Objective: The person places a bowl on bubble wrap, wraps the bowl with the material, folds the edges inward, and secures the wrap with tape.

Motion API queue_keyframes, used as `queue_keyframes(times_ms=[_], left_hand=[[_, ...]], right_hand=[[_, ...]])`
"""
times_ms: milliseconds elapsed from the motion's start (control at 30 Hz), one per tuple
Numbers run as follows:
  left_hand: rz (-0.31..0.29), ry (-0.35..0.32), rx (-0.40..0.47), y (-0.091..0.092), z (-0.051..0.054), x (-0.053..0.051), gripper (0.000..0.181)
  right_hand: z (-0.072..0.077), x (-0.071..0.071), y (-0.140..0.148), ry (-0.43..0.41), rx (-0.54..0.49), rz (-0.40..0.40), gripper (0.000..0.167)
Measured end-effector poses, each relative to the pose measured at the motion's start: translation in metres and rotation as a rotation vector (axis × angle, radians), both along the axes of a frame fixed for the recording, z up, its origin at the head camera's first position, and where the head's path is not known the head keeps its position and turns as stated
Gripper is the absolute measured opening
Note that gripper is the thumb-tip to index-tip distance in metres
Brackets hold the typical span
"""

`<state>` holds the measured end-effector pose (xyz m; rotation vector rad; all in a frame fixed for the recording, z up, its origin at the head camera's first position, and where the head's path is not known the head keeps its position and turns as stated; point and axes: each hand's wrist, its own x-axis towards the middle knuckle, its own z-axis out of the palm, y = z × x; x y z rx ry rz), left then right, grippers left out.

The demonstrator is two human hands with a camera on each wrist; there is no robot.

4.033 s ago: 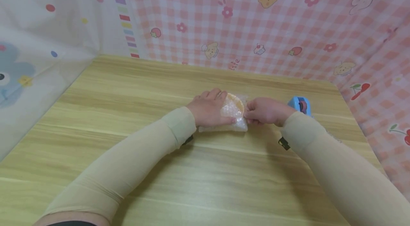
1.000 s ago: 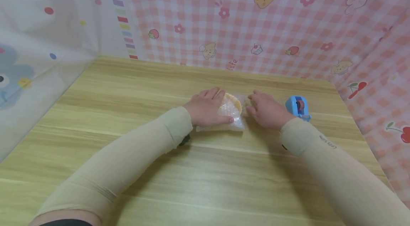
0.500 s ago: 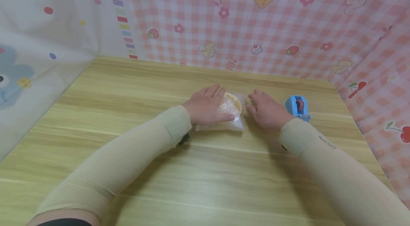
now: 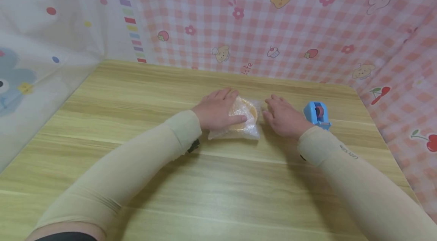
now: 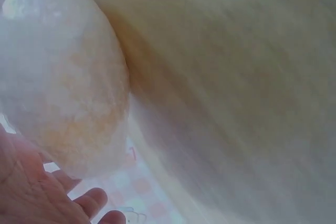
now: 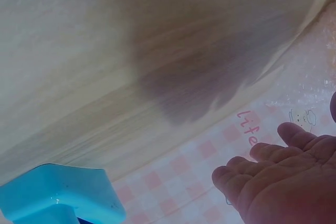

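A bubble-wrap packet (image 4: 252, 133) lies on the table, with a round, flat, yellow-orange item (image 4: 253, 111) showing through it; its exact kind is not clear. Over the packet's left part is my left hand (image 4: 215, 110), fingers extended and thumb stretched across the wrap. The left wrist view has the wrapped bundle (image 5: 68, 87) beside the loosely spread fingers. Just off the packet's right edge is my right hand (image 4: 286, 117), its fingers relaxed and holding nothing. In the right wrist view that hand (image 6: 294, 177) is open-palmed, near the wrap's edge (image 6: 304, 72).
A blue tape dispenser (image 4: 310, 112) with a reddish roll stands right of my right hand. The wood-grain table (image 4: 218, 191) reaches back to a pink checked curtain (image 4: 256, 32). A white printed sheet (image 4: 68, 24) hangs along the left side.
My right hand, pinching the packet's right edge at first, has let go and relaxed beside it. My left hand has shifted slightly back and left, uncovering more of the round item.
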<state>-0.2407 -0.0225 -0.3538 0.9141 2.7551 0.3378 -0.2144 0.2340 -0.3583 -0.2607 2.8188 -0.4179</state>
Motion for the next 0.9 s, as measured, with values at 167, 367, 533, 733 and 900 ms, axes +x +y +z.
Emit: queue_keyframes(times_ms=[167,367,533,733,900], left_hand=[[0.023,0.011,0.039,-0.005,-0.001,-0.006,0.096],[0.055,0.009,0.068,-0.015,-0.003,-0.012,0.09],[0.109,-0.008,0.092,-0.023,-0.004,-0.017,0.088],[0.162,-0.002,0.078,-0.032,-0.004,-0.02,0.086],[0.166,0.046,0.041,-0.039,-0.007,-0.025,0.087]], right_hand=[[-0.001,0.0,0.0,0.003,-0.008,-0.005,0.063],[-0.002,0.001,0.001,0.015,-0.018,-0.009,0.064],[-0.002,0.002,0.002,0.025,-0.027,-0.015,0.064],[-0.001,0.003,0.003,0.06,-0.026,0.001,0.065],[-0.001,0.003,0.005,0.079,-0.002,0.025,0.066]])
